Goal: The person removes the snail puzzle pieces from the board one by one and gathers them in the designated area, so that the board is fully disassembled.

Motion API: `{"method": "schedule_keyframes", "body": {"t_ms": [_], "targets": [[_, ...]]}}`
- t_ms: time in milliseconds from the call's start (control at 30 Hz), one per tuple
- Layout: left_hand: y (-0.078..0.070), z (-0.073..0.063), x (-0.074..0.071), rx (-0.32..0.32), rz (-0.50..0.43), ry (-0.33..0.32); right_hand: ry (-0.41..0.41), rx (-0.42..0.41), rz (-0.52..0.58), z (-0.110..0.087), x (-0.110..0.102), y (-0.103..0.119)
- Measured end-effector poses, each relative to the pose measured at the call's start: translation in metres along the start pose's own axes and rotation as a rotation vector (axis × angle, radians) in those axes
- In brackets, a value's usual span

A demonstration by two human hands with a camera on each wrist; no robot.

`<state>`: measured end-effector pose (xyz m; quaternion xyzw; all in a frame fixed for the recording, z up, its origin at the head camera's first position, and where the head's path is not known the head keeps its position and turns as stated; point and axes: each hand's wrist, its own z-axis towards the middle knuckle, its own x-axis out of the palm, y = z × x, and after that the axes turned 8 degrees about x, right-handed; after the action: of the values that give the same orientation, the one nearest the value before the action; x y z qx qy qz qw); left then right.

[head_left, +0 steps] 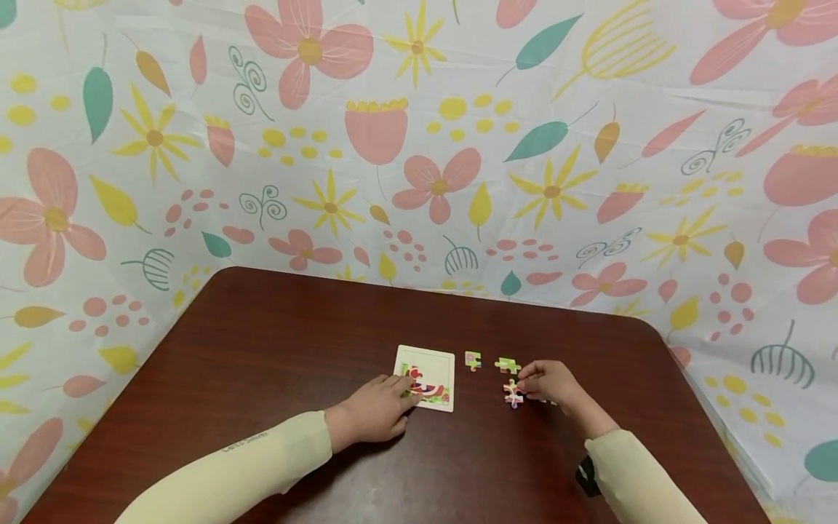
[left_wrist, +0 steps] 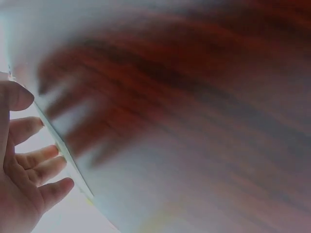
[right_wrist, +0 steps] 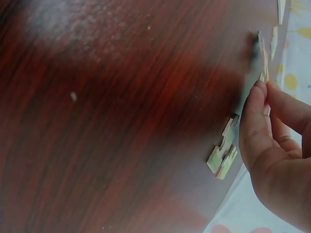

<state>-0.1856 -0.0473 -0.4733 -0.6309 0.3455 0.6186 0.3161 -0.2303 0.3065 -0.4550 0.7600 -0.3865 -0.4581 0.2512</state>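
Observation:
A square puzzle board (head_left: 425, 358) with a pale frame lies on the table, red and green picture parts showing in its lower half. My left hand (head_left: 380, 409) rests on its left side; in the left wrist view the fingers (left_wrist: 35, 158) reach along the board's edge (left_wrist: 73, 167), spread and fairly straight. My right hand (head_left: 551, 384) is to the right of the board. Between thumb and fingertips it pinches a red-and-white jigsaw piece (head_left: 513, 394), seen nearly edge-on as a thin jigsaw piece (right_wrist: 263, 56) in the right wrist view.
Two green jigsaw pieces lie beyond the held one: a square-looking piece (head_left: 473, 359) near the board and a wider piece (head_left: 508, 365). Below the right hand, more jigsaw pieces (right_wrist: 223, 150) lie on the dark wooden table (head_left: 294, 335). A flowered cloth (head_left: 419, 145) hangs behind.

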Motion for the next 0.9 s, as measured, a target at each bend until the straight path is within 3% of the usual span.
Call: {"method": "schedule_keyframes", "body": {"t_ms": [600, 900], "targets": [[-0.003, 0.004, -0.003, -0.006, 0.002, -0.014, -0.074, -0.007, -0.059, 0.002, 0.006, 0.003], [0.0, 0.004, -0.002, -0.013, -0.052, -0.009, -0.127, -0.022, -0.121, 0.0, 0.012, 0.007]]}}
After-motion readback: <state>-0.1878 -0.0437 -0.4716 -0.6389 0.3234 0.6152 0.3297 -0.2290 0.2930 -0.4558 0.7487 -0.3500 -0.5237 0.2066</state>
